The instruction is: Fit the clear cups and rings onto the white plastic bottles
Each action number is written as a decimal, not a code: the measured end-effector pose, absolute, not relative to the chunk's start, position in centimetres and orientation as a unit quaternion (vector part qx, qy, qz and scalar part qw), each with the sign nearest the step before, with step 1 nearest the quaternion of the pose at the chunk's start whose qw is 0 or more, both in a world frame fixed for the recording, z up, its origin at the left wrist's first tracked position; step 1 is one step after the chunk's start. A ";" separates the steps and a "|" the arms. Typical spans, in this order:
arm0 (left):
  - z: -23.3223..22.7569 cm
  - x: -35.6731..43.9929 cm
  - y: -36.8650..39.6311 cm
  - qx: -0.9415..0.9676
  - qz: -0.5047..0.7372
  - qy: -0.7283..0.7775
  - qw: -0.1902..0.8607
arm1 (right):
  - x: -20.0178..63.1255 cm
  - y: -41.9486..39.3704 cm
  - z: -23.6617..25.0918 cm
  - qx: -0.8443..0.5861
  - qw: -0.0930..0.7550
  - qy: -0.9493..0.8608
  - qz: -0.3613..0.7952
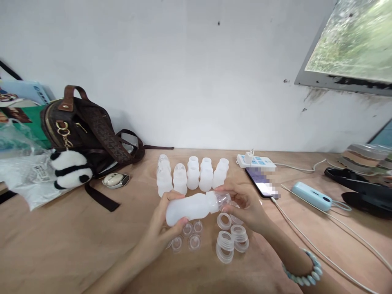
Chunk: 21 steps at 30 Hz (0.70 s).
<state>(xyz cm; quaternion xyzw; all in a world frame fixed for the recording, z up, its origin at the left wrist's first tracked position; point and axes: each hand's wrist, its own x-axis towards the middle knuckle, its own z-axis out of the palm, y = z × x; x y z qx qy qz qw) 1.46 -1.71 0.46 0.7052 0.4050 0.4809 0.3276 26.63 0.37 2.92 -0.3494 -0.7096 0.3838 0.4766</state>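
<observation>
I judge the work to be partway along: a row of small white bottles (pixel 192 175) stands upright at the middle of the frame near the wall, and from here I cannot tell for sure whether they carry their tops. Loose parts remain on the tabletop (pixel 61 245) just below my hands: a few clear teats (pixel 188 237) lying in a cluster, and to their right some white screw rings (pixel 231 239), a couple of them stacked. So at least several sets look left to put together, by my reckoning. Right now I hold one white bottle (pixel 191 207) on its side, lifted just above the teats in the lower middle of the frame. My left hand (pixel 163 222) is wrapped around its base end, thumb on top and fingers curled beneath. My right hand (pixel 245 204) comes in from the right with the wrist bent, its fingertips pinching a clear teat (pixel 223 200) at the bottle's neck; whether that piece is fully seated I cannot tell. Both forearms rise from the bottom edge of the frame, and a beaded bracelet (pixel 303 267) sits on my right wrist.
</observation>
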 end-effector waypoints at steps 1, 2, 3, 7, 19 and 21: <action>0.3 1.5 -1.7 0.704 0.482 0.406 0.329 | 26.6 0.4 2.8 -0.353 0.479 -0.709 0.379; 0.2 1.5 -1.7 0.702 0.483 0.407 0.329 | 26.5 0.4 2.6 -0.356 0.483 -0.707 0.374; 0.1 1.5 -1.7 0.700 0.485 0.407 0.330 | 26.4 0.4 2.5 -0.359 0.487 -0.704 0.371; 0.1 1.5 -1.6 0.697 0.496 0.403 0.326 | 25.9 0.3 2.0 -0.359 0.498 -0.692 0.380; 1.5 1.2 0.0 0.763 0.427 0.408 0.264 | 24.4 0.7 3.8 -0.373 0.523 -0.687 0.339; 1.4 0.9 0.4 0.751 0.451 0.425 0.228 | 23.8 1.1 3.7 -0.407 0.495 -0.711 0.289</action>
